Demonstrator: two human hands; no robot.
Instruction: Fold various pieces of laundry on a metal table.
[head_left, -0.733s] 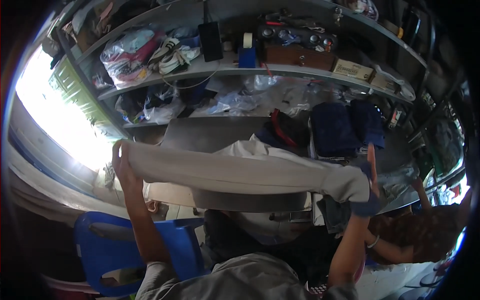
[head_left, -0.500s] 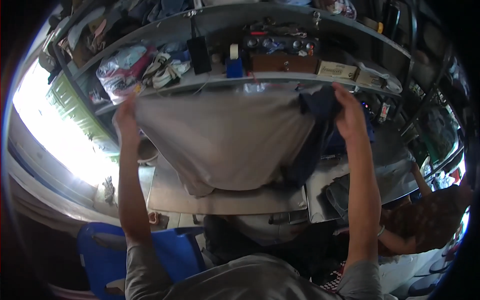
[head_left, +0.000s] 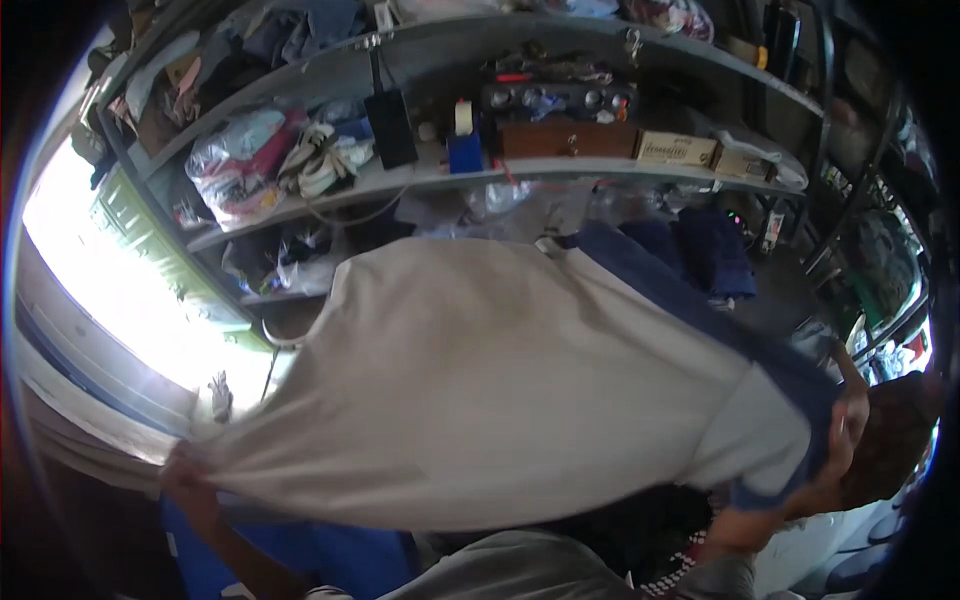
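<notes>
A beige shirt with navy parts is stretched wide in front of me, hiding most of the table below. My left hand is closed on its edge at the lower left. On the other side, my right hand is closed around the navy part by the light sleeve-like panel. The cloth slopes from a raised far edge, near the shelving, down toward my body. Some of the right fingers are blurred and overlap the cloth.
Shelving spans the far side, bearing a plastic bag of cloth, a blue tape dispenser and a brown drawer box. Folded navy garments lie behind the shirt. A co-worker is close at right. A blue chair stands at lower left.
Both hands have come down and spread apart, the left to the lower left, the right to the lower right. The shirt, hanging from raised hands before, now lies stretched out broadly.
</notes>
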